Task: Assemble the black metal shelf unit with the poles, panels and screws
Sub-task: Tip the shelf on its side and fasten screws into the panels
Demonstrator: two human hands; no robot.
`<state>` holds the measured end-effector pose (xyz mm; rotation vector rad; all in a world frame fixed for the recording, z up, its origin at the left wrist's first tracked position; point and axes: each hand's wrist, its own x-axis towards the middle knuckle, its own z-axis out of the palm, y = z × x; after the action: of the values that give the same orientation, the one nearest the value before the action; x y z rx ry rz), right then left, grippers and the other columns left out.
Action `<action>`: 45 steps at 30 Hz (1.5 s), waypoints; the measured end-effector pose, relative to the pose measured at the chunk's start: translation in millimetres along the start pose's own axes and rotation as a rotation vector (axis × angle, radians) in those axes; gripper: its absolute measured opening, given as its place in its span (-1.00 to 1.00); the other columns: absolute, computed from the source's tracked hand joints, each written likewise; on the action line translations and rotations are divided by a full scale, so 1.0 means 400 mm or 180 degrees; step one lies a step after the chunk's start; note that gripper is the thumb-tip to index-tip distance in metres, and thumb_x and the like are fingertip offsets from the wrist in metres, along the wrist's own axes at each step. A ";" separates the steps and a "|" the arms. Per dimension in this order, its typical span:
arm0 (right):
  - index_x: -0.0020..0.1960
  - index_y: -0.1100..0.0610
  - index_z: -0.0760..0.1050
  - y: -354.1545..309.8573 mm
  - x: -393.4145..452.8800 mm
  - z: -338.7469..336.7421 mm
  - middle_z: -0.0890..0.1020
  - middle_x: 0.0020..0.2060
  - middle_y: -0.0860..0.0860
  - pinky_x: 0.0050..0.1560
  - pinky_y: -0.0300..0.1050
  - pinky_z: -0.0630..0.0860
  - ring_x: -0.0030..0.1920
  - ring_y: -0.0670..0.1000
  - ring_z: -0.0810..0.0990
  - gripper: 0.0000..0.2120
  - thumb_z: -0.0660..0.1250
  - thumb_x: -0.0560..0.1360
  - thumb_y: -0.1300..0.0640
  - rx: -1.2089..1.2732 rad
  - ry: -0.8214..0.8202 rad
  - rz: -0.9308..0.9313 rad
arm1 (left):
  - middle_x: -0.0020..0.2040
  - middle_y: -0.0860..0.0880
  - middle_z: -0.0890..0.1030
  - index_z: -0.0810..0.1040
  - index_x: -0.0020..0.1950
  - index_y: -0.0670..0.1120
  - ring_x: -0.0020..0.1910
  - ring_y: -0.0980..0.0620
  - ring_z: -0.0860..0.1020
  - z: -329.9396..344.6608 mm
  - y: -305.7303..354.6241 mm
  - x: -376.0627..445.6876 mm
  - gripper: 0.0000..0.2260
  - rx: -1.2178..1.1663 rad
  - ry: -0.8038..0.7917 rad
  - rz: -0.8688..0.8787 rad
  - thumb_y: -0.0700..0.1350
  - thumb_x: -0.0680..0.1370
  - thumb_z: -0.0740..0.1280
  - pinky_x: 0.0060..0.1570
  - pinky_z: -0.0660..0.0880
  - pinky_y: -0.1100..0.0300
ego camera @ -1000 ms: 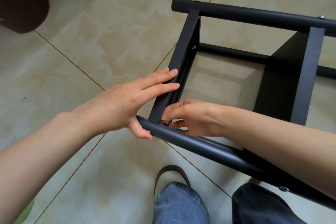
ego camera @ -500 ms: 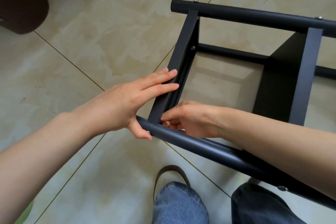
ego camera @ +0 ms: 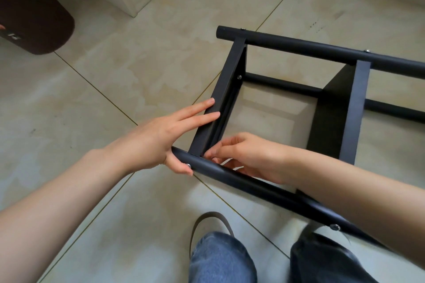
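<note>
Lying on: beige tiled floor (ego camera: 142, 57), where the black shelf unit (ego camera: 331, 126) rests on its side, filling the right half of the view.
Nearest pole (ego camera: 248, 181): runs from the left hand down toward the lower right, passing over the person's jeans (ego camera: 220, 257).
Far pole (ego camera: 322, 49): parallel to the nearest one, across the top of the frame, with small screw heads showing along it.
End panel (ego camera: 220, 101): a flat black panel bridging the two poles at the left end of the unit, edge-on to the camera.
Second panel (ego camera: 356, 110): further right, also joining the poles, its broad dark face turned toward the end panel.
Dark rounded object (ego camera: 34, 14): upper left corner on the floor, well apart from the unit; what it is cannot be told.
Left hand (ego camera: 161, 140): fingers straight and close together, laid flat against the outer face of the end panel; the thumb hooks under the nearest pole's end.
Right hand (ego camera: 250, 156): reaches inside the frame to the corner where the end panel meets the nearest pole; fingertips drawn together in a pinch there, though what they pinch is hidden.
Screw (ego camera: 188, 165): a small silver head on the nearest pole, just beside the left thumb.
Lower screw (ego camera: 334, 227): another silver head farther down the same pole, near the right knee.
</note>
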<state>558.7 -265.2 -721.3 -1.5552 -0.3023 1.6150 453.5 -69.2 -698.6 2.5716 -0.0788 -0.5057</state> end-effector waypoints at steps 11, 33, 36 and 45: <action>0.06 -0.03 0.55 0.037 -0.134 0.011 0.70 -0.21 0.00 0.01 -0.12 0.55 -0.18 -0.04 0.67 -0.89 0.26 0.60 0.04 -0.1674 0.0716 -0.0495 | -0.02 0.05 0.63 0.59 0.21 0.08 -0.02 0.04 0.68 0.131 0.060 -0.104 -0.55 -0.2664 0.1602 -0.1380 0.04 0.33 0.50 0.04 0.59 0.25; -0.03 0.09 0.58 0.001 -0.185 0.043 0.61 -0.23 0.05 -0.13 -0.03 0.53 -0.15 0.10 0.60 -0.57 0.14 0.62 -0.22 -0.2229 0.1177 -0.0158 | -0.51 0.05 0.38 0.44 -0.26 -0.12 -0.49 0.04 0.36 0.090 0.164 -0.031 -0.73 -0.3364 0.2831 -0.2854 -0.07 0.62 0.30 -0.30 0.43 0.13; 0.05 0.11 0.60 -0.055 -0.210 0.043 0.64 -0.18 0.07 -0.06 -0.03 0.57 -0.15 0.07 0.60 -0.57 0.13 0.63 -0.20 -0.2262 0.1157 -0.0308 | -0.56 0.08 0.32 0.42 -0.26 -0.12 -0.55 0.08 0.31 0.036 0.172 -0.044 -0.72 -0.3427 0.2929 -0.2720 -0.06 0.61 0.32 -0.29 0.38 0.11; 0.09 0.13 0.60 -0.223 -0.346 0.061 0.63 -0.20 0.06 -0.08 -0.13 0.54 -0.18 0.01 0.58 -0.60 0.14 0.63 -0.15 -0.2066 0.1287 -0.0990 | -0.53 0.12 0.40 0.49 -0.27 -0.09 -0.42 0.02 0.40 -0.176 0.254 -0.092 -0.69 -0.3202 0.3428 -0.2021 0.04 0.59 0.36 -0.15 0.47 0.03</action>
<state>553.3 -298.7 -558.4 -2.1411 -0.8562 0.9672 449.5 -118.2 -579.4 1.5073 1.0750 0.5679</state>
